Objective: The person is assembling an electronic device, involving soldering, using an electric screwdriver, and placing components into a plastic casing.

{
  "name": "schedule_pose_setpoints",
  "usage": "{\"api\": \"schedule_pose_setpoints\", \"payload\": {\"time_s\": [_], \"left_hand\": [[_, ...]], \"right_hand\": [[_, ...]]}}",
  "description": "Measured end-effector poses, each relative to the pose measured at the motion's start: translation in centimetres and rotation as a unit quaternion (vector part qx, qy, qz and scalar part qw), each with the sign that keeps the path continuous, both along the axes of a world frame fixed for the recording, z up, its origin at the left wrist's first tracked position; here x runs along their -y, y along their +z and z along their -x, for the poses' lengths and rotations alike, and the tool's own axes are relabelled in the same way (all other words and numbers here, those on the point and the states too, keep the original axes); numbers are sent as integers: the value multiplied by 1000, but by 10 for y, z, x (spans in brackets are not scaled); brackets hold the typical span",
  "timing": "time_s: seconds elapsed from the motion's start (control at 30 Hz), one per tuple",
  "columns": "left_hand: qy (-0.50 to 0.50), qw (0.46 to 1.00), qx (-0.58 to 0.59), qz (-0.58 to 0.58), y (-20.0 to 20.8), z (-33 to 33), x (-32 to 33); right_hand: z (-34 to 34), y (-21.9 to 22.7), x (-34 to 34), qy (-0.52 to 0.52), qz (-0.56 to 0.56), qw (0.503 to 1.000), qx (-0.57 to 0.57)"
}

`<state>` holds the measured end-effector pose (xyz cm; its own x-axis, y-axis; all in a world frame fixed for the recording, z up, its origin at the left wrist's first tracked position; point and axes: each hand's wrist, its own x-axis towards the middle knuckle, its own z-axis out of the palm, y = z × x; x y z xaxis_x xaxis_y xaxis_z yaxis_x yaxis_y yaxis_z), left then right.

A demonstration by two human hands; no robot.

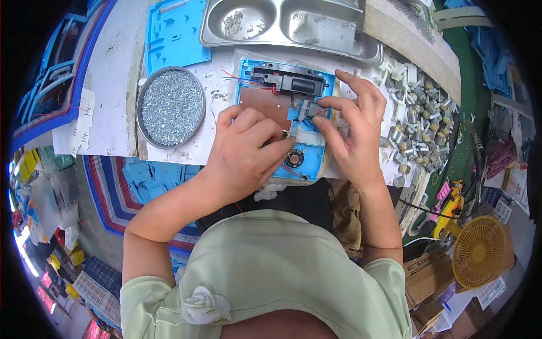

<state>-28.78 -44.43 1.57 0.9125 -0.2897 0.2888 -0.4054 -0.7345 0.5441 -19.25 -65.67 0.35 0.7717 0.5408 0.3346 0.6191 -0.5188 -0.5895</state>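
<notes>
A blue plastic housing lies on the worktable in front of me, its inside facing up. Fitted in it are a black slotted part, a brown board, a white plastic block and a small round speaker. My right hand has its thumb and index finger on a small grey motor at the housing's right side. Curled over the left edge, my left hand brings its fingertips together beside the white block; what they pinch is hidden.
A round dish of small screws stands left. Beyond are a blue plastic panel and a metal tray with springs in its compartments. Many small motors are heaped right, beside white plastic parts. A yellow fan stands lower right.
</notes>
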Motion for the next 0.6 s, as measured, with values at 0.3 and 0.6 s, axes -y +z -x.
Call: {"api": "schedule_pose_setpoints", "payload": {"time_s": [0.3, 0.6], "left_hand": [[170, 975, 84, -119, -5, -26, -39], [72, 989, 129, -17, -13, -6, -19]], "right_hand": [[1, 9, -1, -7, 45, 999, -17], [-6, 27, -1, 16, 108, 994, -7]]}}
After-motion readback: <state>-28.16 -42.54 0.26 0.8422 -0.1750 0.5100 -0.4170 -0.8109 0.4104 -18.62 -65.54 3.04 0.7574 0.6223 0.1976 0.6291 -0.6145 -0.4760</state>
